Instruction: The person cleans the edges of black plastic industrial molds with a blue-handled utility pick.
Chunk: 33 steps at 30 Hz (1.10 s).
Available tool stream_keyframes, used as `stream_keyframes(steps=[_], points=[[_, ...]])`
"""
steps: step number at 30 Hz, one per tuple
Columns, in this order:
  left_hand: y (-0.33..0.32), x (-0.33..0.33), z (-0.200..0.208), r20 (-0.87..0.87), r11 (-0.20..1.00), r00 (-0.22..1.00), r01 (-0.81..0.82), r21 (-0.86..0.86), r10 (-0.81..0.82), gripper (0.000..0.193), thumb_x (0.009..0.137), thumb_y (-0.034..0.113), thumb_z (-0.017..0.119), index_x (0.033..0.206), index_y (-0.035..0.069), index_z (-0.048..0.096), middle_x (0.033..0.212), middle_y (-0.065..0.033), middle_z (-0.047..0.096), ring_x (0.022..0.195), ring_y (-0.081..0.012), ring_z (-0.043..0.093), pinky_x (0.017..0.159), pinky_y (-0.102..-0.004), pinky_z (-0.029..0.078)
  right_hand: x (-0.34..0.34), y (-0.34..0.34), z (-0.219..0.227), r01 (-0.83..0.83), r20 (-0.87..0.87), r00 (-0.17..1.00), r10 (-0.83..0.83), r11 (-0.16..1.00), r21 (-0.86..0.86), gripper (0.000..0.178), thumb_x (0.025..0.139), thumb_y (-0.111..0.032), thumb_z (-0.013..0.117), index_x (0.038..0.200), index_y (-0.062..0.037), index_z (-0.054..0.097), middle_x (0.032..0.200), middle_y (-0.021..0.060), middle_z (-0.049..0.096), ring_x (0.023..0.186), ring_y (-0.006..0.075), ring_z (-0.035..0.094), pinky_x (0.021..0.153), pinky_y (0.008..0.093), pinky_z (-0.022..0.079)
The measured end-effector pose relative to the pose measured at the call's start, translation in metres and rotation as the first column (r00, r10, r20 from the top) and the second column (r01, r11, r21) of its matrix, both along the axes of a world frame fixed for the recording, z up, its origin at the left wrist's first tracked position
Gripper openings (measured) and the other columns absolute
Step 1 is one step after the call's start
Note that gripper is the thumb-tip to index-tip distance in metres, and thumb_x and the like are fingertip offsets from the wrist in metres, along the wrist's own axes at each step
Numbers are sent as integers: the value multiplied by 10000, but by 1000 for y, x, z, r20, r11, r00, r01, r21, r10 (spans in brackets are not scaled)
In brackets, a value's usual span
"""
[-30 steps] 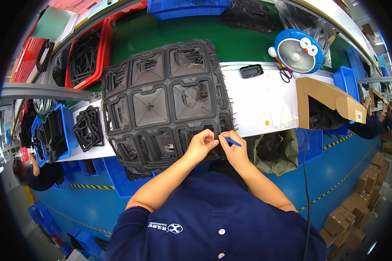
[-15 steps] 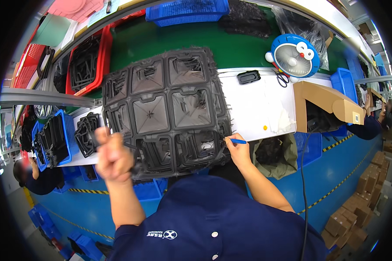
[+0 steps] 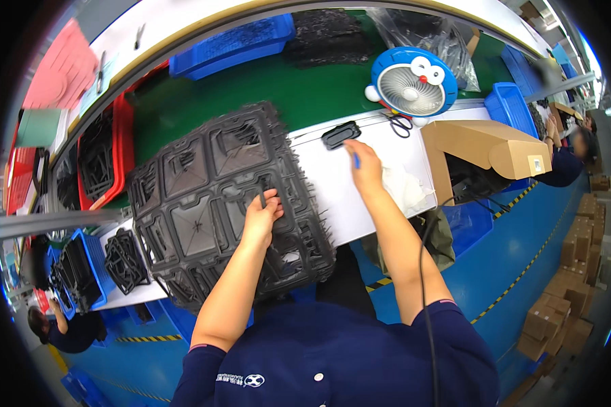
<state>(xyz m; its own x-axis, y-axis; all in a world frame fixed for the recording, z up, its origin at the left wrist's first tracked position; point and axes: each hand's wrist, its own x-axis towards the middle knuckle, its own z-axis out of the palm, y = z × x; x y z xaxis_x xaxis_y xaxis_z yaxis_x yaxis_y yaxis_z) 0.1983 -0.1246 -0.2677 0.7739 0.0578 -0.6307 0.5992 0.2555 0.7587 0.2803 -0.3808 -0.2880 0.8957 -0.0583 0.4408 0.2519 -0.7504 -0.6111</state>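
Observation:
A large black molded sheet [image 3: 195, 227] of joined square frames lies tilted across the table, with ragged edges. Over its right side my left hand [image 3: 260, 218] is closed, pinching a thin dark plastic strip [image 3: 263, 192]; whether that strip is part of the sheet I cannot tell. My right hand [image 3: 366, 169] is curled around a slim blue-handled tool [image 3: 356, 161], its tip hidden. That hand reaches over the white tabletop [image 3: 331, 193], its fingers by a small black oblong plastic part [image 3: 340, 135].
Scissors [image 3: 400, 126] and a blue cartoon-shaped fan [image 3: 416, 83] stand beyond my right hand. An open cardboard box [image 3: 478, 141] is at the right, a red crate [image 3: 120, 152] and loose black frames [image 3: 125, 261] at the left. A cable [image 3: 424, 292] hangs across my right arm.
My left hand has come from the left onto the sheet and closed. My right hand has moved forward with the blue tool toward the oblong part. The view has shifted.

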Motion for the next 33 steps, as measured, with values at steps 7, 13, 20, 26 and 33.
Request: stream_keyframes(steps=[7,13,20,26,33], points=[[4,3,5,24,971,996,76,225,-83,322,821,139,697,1060,2,529,777,-11,550,618,-98,501,542,-245,408,18,49,-37,-187,-59,982,179,960,-210,148,768,-144,620,841,-46,537,908,124,517,903,310,519,723,398,488],[-9,13,8,51,915,982,148,376,-180,262,796,83,699,969,15,514,726,-4,505,543,-85,434,497,-235,359,3,29,-26,-124,-141,985,96,971,-206,110,760,-60,525,868,-39,533,889,116,503,901,304,517,708,366,491],[2,15,27,58,921,973,192,338,-224,220,794,63,684,944,12,532,710,-1,499,556,-93,462,503,-237,366,-77,-71,32,200,41,979,-198,979,-40,86,711,13,542,737,-44,483,763,116,475,794,321,507,678,401,410],[10,17,32,106,966,979,147,213,-172,235,785,89,701,941,20,540,727,0,504,564,-91,464,517,-229,373,-73,-136,34,385,120,920,-372,915,-123,178,662,76,582,727,-49,475,736,118,478,732,329,501,631,396,398],[19,12,34,67,990,990,130,-48,-127,262,819,105,690,1001,39,513,730,14,488,629,-104,466,590,-237,373,-41,-148,45,374,224,915,-335,913,-162,177,664,60,603,739,-36,475,746,127,497,727,329,514,635,396,420]])
